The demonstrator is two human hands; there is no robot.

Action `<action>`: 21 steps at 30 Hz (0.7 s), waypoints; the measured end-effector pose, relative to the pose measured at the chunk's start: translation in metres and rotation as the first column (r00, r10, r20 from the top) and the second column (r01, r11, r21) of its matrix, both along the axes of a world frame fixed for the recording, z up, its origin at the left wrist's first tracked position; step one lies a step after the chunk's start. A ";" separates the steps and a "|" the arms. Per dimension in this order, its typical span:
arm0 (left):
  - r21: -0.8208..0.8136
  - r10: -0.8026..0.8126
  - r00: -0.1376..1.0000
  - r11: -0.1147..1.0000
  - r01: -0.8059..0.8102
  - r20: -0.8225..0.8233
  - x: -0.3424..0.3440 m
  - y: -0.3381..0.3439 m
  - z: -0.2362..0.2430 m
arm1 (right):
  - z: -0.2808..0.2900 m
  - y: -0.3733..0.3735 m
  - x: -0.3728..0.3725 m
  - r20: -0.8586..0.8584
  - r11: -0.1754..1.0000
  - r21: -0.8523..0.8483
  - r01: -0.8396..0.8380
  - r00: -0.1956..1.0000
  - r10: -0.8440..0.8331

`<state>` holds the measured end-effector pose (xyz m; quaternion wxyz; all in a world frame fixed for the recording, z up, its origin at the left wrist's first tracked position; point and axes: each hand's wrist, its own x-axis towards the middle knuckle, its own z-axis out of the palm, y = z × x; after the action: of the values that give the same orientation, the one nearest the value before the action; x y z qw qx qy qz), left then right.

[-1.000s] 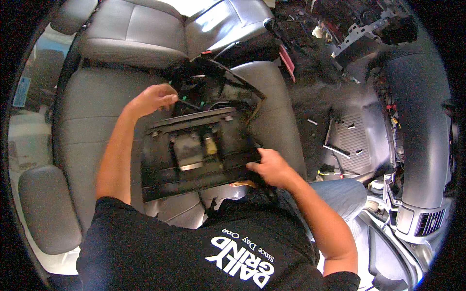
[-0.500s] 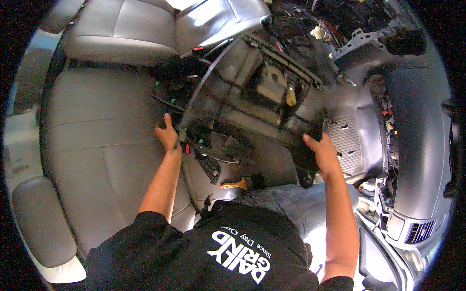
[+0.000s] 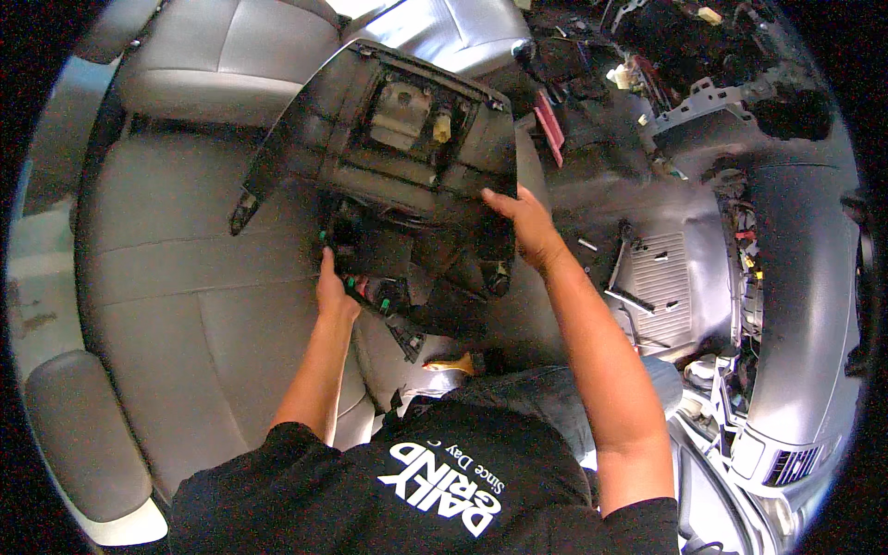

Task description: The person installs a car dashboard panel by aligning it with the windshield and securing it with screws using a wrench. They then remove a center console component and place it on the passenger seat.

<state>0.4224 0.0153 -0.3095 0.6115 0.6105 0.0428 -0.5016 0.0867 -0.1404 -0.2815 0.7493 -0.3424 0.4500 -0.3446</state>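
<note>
My right hand (image 3: 532, 227) grips a large black plastic trim panel (image 3: 305, 143) by its lower right edge, thumb on top and fingers partly hidden. The panel is tilted above the seats; it has a rectangular opening with a metal-looking bracket (image 3: 400, 116) and a yellowish connector (image 3: 442, 128). Below it, my left hand (image 3: 338, 291) is closed around the edge of a black trim frame (image 3: 402, 333) with green clips, its thumb pointing up and its other fingers mostly hidden. Whether the frame and the panel are joined I cannot tell.
Grey seats (image 3: 194, 213) lie to the left and at the back. To the right is a stripped dashboard (image 3: 805, 305) with exposed wiring. Loose black strips (image 3: 632, 298) lie near a ribbed mat (image 3: 666, 268). A red part (image 3: 548, 129) stands behind the panel.
The panel has swung left over the seat, with my right hand following left and up. My left hand has dropped slightly, along with the clipped frame; the panel's left end has moved past it.
</note>
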 end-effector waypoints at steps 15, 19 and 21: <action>-0.144 0.010 0.969 0.988 -0.047 -0.246 -0.010 -0.026 0.007 | 0.017 0.013 -0.012 -0.141 0.918 -0.137 -0.373 0.924 0.355; -0.241 -0.100 0.947 0.970 0.025 -0.306 -0.001 -0.026 -0.005 | 0.016 0.024 -0.009 -0.191 0.912 -0.193 -0.362 0.926 0.327; -0.236 -0.106 0.953 0.971 0.038 -0.283 0.006 -0.027 -0.012 | 0.015 0.029 -0.007 -0.247 0.899 -0.255 -0.356 0.923 0.295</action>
<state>0.4287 -0.0112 -0.3218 0.6454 0.4563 0.0528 -0.6103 0.0793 -0.1118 -0.2669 0.6873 -0.5542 0.4032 -0.2406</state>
